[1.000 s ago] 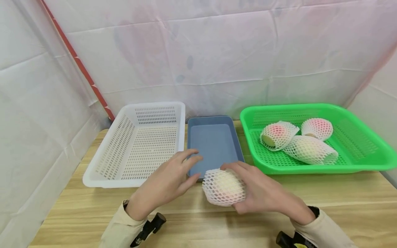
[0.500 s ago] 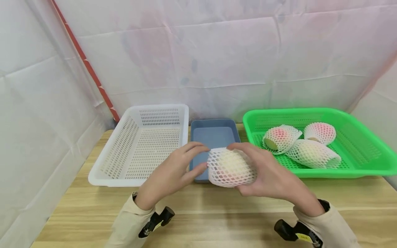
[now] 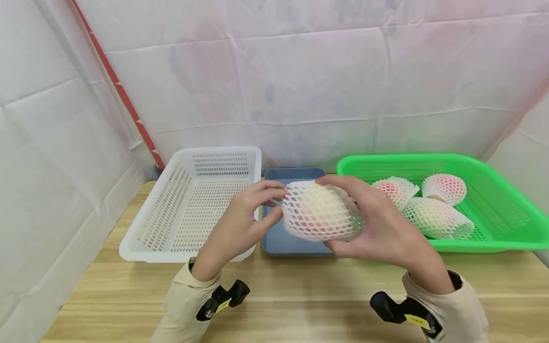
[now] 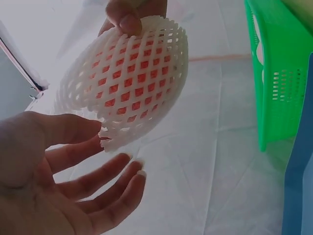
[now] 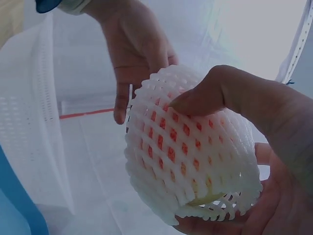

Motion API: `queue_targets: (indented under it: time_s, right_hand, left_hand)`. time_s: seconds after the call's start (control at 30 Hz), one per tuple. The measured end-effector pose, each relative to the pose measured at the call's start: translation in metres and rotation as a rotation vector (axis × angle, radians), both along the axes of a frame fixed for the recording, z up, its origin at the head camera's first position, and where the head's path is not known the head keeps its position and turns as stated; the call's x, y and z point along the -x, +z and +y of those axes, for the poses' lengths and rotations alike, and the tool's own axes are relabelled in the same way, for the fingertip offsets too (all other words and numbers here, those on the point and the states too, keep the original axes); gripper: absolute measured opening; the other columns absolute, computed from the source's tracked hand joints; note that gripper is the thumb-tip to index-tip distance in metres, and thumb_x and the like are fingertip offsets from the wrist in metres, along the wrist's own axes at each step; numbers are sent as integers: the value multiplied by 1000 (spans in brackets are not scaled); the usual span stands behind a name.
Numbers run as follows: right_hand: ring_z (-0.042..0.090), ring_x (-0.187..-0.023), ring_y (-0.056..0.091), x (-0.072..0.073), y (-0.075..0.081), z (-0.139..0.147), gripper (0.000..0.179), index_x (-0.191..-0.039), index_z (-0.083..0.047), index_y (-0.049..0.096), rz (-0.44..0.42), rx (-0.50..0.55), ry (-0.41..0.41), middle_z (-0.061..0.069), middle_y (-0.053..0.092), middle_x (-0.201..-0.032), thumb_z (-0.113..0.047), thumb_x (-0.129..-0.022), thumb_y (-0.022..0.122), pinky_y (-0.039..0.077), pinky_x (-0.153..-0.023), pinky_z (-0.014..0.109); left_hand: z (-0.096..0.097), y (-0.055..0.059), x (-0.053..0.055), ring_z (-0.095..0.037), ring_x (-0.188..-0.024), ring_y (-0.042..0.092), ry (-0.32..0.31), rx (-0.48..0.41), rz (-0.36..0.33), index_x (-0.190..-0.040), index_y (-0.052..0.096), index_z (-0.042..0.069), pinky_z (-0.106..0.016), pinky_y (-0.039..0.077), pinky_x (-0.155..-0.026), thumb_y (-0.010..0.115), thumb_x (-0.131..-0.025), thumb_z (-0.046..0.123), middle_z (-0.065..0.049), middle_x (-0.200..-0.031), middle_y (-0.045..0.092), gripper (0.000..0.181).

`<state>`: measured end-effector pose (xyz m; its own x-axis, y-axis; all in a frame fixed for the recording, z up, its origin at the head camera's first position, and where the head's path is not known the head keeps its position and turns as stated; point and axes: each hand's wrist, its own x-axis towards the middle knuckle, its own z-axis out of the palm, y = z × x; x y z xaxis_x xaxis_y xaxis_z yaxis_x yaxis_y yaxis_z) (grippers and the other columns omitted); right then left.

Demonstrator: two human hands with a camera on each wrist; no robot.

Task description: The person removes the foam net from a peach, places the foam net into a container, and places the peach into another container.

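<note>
A pinkish-yellow fruit (image 3: 328,207) in a white foam net (image 5: 161,147) is held up above the blue-grey tray. My right hand (image 3: 381,228) grips it from the right, thumb on one side and fingers on the other. My left hand (image 3: 240,216) is at the net's left end. In the left wrist view, thumb and forefinger (image 4: 73,129) pinch the net's open edge, and the other fingers stand apart from it. The fruit's red skin shows through the mesh. Its exact kind is hard to tell.
The blue-grey tray (image 3: 283,238) lies between a white perforated basket (image 3: 188,257) at left and a green basket (image 3: 480,245) at right. Several netted fruits (image 3: 437,219) lie in the green one. White sheeting (image 3: 309,76) hangs behind and at the sides.
My right hand has raised the netted fruit. My left hand has come up to it, and its thumb and forefinger now meet the net's end, which they stood apart from before.
</note>
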<state>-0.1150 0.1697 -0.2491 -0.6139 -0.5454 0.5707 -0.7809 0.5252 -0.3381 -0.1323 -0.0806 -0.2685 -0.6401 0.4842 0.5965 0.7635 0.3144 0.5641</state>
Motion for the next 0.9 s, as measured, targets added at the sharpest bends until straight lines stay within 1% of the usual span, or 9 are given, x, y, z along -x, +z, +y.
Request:
queue_targets:
  time_s: [0.1, 0.2, 0.3, 0.37, 0.47, 0.57, 0.67, 0.73, 0.9]
  right_hand:
    - [11, -105, 55, 0, 2, -1, 88, -134, -11, 50, -5, 6, 18, -2, 57, -127, -16, -54, 86, 49, -82, 26]
    - [11, -105, 55, 1, 2, -2, 87, -133, -11, 50, 3, 4, 30, -2, 57, -127, -16, -53, 86, 49, -83, 25]
    - [11, -105, 54, 1, 1, -3, 87, -133, -12, 50, -13, 5, 53, -3, 57, -127, -15, -53, 86, 49, -82, 25]
    - [10, -105, 54, 2, -1, -3, 87, -133, -13, 51, -22, 0, 58, -3, 56, -127, -15, -53, 86, 49, -82, 25]
    - [11, -107, 54, 1, -3, -3, 88, -132, -13, 51, -25, -10, 61, -3, 55, -127, -15, -52, 86, 49, -84, 25]
    - [13, -109, 54, 1, -4, -1, 88, -132, -12, 51, -14, -16, 50, -2, 55, -128, -16, -51, 86, 47, -87, 25]
    - [14, -111, 53, 0, -3, 1, 88, -133, -11, 51, -28, -13, 52, -1, 55, -129, -16, -52, 86, 45, -90, 23]
    - [14, -112, 53, 1, -2, 2, 88, -133, -10, 51, -37, -7, 63, -1, 55, -129, -15, -53, 86, 44, -92, 22]
    - [14, -113, 53, 1, -1, 3, 88, -134, -9, 51, -46, 2, 89, -1, 55, -129, -13, -53, 86, 42, -94, 20]
  left_hand:
    - [-1, 1, -1, -20, -85, 61, 73, -23, 5, -104, 71, -4, -26, 55, -73, 68, -85, 0, -11, -107, 62, 20]
    - [-1, 2, -2, -14, -69, 55, 132, -25, -2, -98, 74, 1, -24, 50, -62, 69, -83, 2, -5, -91, 62, 15]
    - [-1, 1, -4, -9, -60, 49, 137, -10, -30, -93, 75, 3, -22, 45, -54, 67, -83, 1, 0, -75, 61, 12]
    - [1, 1, -5, -6, -58, 48, 123, 2, -49, -90, 74, 3, -21, 45, -51, 66, -82, -2, 1, -71, 61, 13]
    - [4, -1, -6, -6, -60, 51, 92, -2, -69, -91, 72, 1, -20, 48, -53, 66, -79, -6, -2, -76, 63, 16]
    - [7, -2, -7, -9, -67, 55, 76, -21, -49, -94, 71, -2, -20, 51, -57, 67, -75, -9, -5, -86, 64, 21]
    - [10, -3, -7, -13, -72, 57, 64, -34, -14, -94, 70, -2, -22, 53, -61, 67, -72, -11, -7, -94, 65, 24]
    - [11, -3, -8, -14, -73, 58, 56, -32, 10, -94, 69, -1, -22, 53, -63, 68, -70, -11, -6, -93, 65, 26]
    - [9, -3, -8, -12, -80, 59, 32, 6, 78, -97, 69, 0, -20, 52, -71, 71, -68, -10, -7, -98, 68, 31]
